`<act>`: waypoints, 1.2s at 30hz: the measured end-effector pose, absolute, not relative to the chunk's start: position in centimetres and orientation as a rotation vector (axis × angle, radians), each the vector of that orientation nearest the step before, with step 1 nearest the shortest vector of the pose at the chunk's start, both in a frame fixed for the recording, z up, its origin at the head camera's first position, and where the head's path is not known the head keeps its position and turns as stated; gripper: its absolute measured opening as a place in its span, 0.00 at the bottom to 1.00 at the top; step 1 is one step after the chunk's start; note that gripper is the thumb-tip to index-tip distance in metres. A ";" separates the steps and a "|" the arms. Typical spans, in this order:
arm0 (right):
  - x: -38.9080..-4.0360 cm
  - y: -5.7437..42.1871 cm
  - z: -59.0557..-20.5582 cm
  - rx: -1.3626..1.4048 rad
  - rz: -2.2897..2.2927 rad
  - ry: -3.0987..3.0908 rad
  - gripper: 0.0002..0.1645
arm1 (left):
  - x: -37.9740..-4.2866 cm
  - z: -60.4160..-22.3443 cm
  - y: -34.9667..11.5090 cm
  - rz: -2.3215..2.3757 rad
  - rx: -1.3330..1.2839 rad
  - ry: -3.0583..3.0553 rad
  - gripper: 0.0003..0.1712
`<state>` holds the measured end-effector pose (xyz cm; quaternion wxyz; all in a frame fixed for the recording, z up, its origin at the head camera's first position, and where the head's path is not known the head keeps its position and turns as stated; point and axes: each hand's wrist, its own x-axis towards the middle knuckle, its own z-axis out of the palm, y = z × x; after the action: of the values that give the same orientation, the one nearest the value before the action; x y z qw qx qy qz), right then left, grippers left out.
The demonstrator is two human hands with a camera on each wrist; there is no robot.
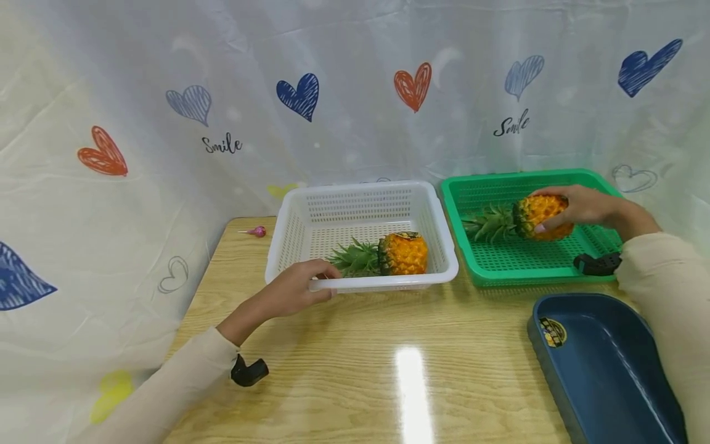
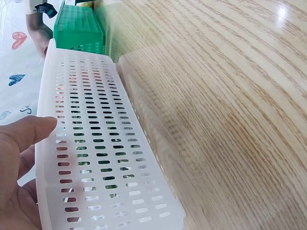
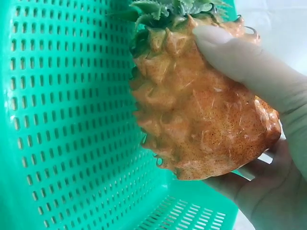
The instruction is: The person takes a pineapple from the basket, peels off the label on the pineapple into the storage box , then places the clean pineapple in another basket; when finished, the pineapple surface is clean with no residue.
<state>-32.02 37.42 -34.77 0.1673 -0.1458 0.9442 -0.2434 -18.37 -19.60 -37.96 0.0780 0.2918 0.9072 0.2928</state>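
My left hand (image 1: 304,287) grips the front rim of the white basket (image 1: 383,283) near its left corner, thumb outside and fingers over the inside, as the left wrist view also shows. In that basket a pineapple (image 1: 403,254) lies on its side, leaves pointing left. At the right, my right hand (image 1: 582,208) holds a second pineapple (image 3: 201,105) by its orange body, thumb on the near side and fingers round the far side. This pineapple is within the green basket (image 1: 532,275), its leaves (image 1: 490,223) toward the left wall.
A dark blue tray (image 1: 604,370) stands at the front right, under the right forearm. A small pink object (image 1: 257,231) with a thin pale tip lies left of the white basket on the wooden table (image 1: 333,357). A curtain printed with hearts (image 1: 355,135) hangs behind.
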 end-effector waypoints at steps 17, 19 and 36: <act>-32.4 37.4 -34.9 -0.488 -0.568 2.729 0.50 | -18.3 -37.9 -19.5 0.860 0.863 2.701 0.12; -32.5 37.4 -34.9 -0.498 -0.554 2.729 0.51 | -18.3 -37.9 -19.5 0.856 0.863 2.702 0.12; -33.0 37.4 -35.0 -0.532 -0.461 2.700 0.48 | -18.4 -37.8 -19.6 0.844 0.862 2.696 0.13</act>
<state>-33.03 37.40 -34.99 0.1746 -0.1876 0.9528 -0.1628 -18.35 -19.58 -37.84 0.0937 0.2906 0.9088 0.2845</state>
